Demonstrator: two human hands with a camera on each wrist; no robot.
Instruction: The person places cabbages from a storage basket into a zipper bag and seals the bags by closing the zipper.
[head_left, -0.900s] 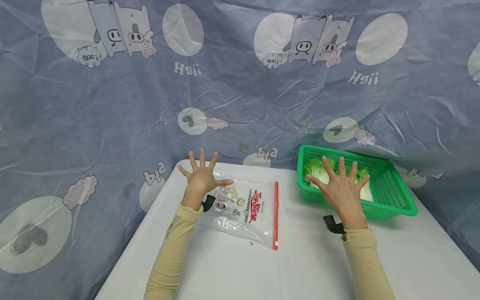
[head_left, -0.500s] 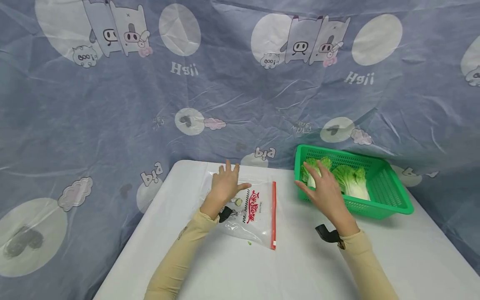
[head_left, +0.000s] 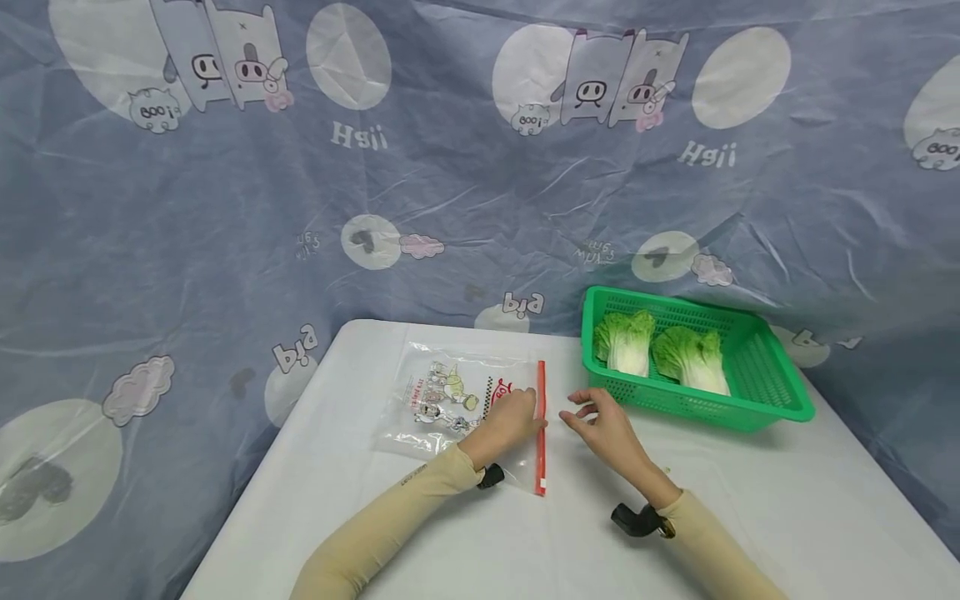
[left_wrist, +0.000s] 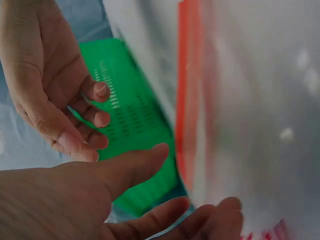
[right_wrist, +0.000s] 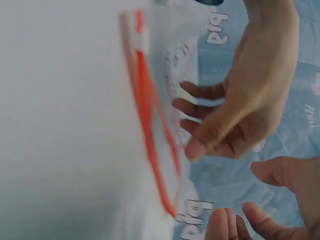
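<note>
Left hand and right hand have come down to frame centre, fingers loosely parted; the bag is now within reach; left hand's touch, I cannot tell.

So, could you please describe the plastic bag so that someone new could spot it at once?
On the white table, find the green basket and look to its left in the head view. The plastic bag lies there. Unlike the opaque basket, it is see-through, with printed cartoon figures and a red strip along its right edge.
</note>
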